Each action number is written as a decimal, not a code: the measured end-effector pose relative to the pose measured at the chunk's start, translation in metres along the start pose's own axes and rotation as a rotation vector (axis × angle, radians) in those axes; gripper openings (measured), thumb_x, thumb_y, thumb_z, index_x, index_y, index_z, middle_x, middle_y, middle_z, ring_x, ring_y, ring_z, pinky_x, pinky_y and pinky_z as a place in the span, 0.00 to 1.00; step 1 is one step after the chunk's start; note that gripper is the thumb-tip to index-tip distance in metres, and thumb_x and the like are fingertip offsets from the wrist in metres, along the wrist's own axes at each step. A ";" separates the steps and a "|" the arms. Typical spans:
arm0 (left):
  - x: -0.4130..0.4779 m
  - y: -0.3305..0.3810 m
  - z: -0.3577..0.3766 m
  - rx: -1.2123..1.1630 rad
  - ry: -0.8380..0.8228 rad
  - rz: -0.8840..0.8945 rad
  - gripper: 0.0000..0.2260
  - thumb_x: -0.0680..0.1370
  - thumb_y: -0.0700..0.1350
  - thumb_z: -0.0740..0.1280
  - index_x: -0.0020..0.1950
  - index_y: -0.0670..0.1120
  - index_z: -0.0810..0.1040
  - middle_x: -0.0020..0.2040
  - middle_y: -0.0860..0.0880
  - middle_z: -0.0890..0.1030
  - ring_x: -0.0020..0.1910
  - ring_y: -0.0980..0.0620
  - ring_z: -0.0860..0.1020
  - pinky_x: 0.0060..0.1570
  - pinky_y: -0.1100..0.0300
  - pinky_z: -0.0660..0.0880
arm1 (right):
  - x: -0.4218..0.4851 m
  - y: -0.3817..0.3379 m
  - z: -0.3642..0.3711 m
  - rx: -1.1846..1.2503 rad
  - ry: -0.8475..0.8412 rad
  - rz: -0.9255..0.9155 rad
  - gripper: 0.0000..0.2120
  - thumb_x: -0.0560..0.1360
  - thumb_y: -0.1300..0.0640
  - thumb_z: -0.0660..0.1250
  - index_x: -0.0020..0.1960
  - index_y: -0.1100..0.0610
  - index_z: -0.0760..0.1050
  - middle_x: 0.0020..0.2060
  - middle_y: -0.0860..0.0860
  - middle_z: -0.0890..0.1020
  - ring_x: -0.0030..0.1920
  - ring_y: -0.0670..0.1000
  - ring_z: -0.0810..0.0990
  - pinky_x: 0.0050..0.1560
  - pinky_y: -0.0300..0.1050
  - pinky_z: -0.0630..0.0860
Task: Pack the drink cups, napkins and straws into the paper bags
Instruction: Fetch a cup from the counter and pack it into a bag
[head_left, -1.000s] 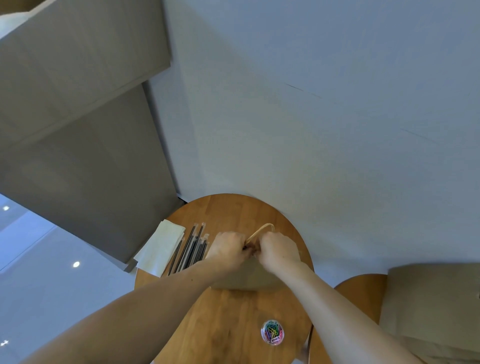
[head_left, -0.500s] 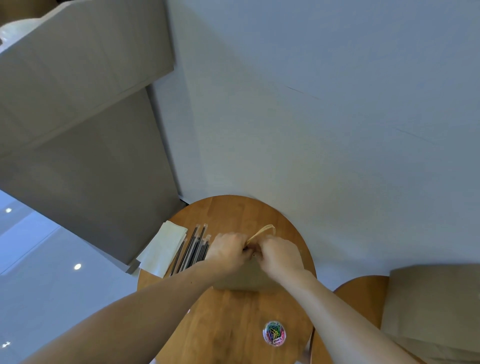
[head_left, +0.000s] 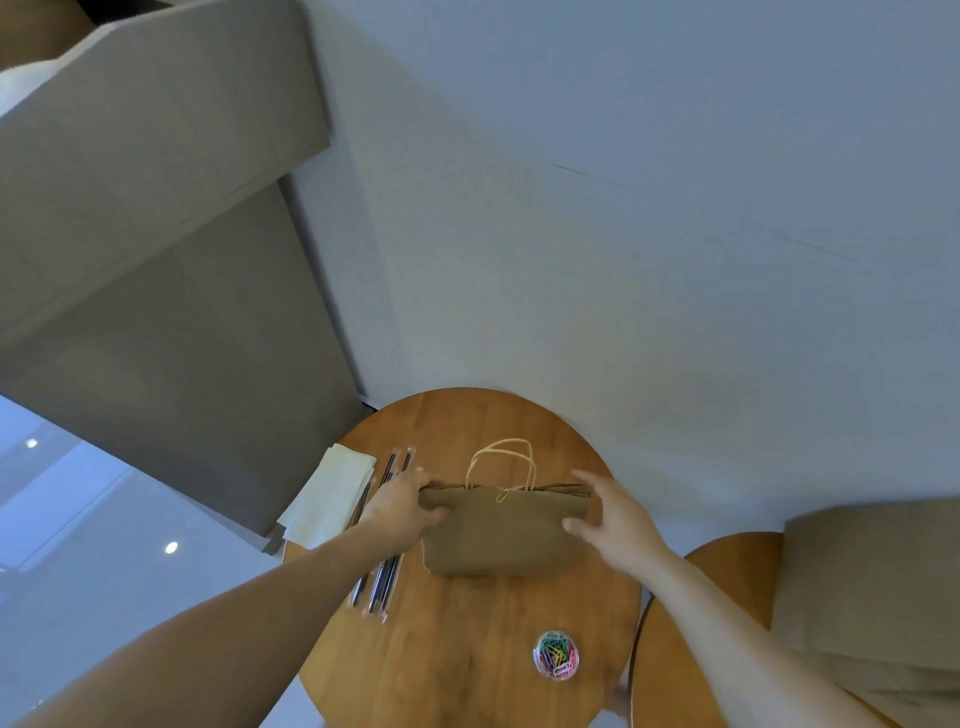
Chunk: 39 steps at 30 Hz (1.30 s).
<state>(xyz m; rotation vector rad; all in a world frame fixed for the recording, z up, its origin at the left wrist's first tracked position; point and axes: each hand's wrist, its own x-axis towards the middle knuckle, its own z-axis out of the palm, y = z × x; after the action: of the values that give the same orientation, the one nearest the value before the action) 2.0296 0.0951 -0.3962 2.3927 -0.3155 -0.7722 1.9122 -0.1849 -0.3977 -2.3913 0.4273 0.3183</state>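
While paper bag (head_left: 498, 530) sits between, left hand (head_left: 400, 506), right hand (head_left: 618, 519) grip ends.

Soft, even indoor light through a wide-angle lens.
The wall (head_left: 623, 208) is evenly lit with a cool cast and darkens toward the cabinet (head_left: 156, 260). The bag (head_left: 498, 535) throws only a faint shadow on the table (head_left: 467, 649). Two small bright spots glare on the glossy floor (head_left: 78, 519). Straight edges lean and bow at the left, and the forearms (head_left: 208, 639) stretch and soften at the bottom edge.

Both forearms outstretched, left hand (head_left: 401, 506) curled in a pinch, right hand (head_left: 618, 517) fingers (head_left: 587, 479) seemingly half-spread
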 end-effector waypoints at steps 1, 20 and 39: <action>0.001 -0.001 0.001 0.021 0.008 -0.011 0.07 0.76 0.46 0.70 0.54 0.51 0.80 0.49 0.53 0.81 0.45 0.52 0.79 0.40 0.65 0.75 | 0.003 0.002 0.005 0.026 -0.015 0.014 0.20 0.77 0.49 0.70 0.67 0.46 0.70 0.60 0.40 0.74 0.57 0.43 0.77 0.54 0.40 0.74; -0.086 0.009 -0.158 -0.601 0.316 0.166 0.02 0.76 0.44 0.73 0.46 0.46 0.84 0.39 0.52 0.86 0.35 0.56 0.84 0.31 0.66 0.77 | -0.003 -0.168 -0.016 0.459 0.558 -0.206 0.07 0.80 0.52 0.66 0.43 0.43 0.74 0.32 0.45 0.79 0.34 0.46 0.78 0.36 0.44 0.72; -0.246 -0.019 -0.438 -0.795 0.854 0.695 0.03 0.78 0.47 0.71 0.49 0.50 0.83 0.45 0.52 0.86 0.46 0.52 0.85 0.47 0.55 0.82 | -0.044 -0.538 -0.070 0.601 0.859 -0.647 0.02 0.79 0.50 0.66 0.50 0.47 0.76 0.42 0.37 0.78 0.42 0.38 0.77 0.43 0.35 0.72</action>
<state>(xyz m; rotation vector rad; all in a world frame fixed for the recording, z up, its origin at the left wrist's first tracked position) 2.0932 0.4118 -0.0112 1.4847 -0.3489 0.4044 2.0864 0.1632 -0.0178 -1.8162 0.0638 -1.0109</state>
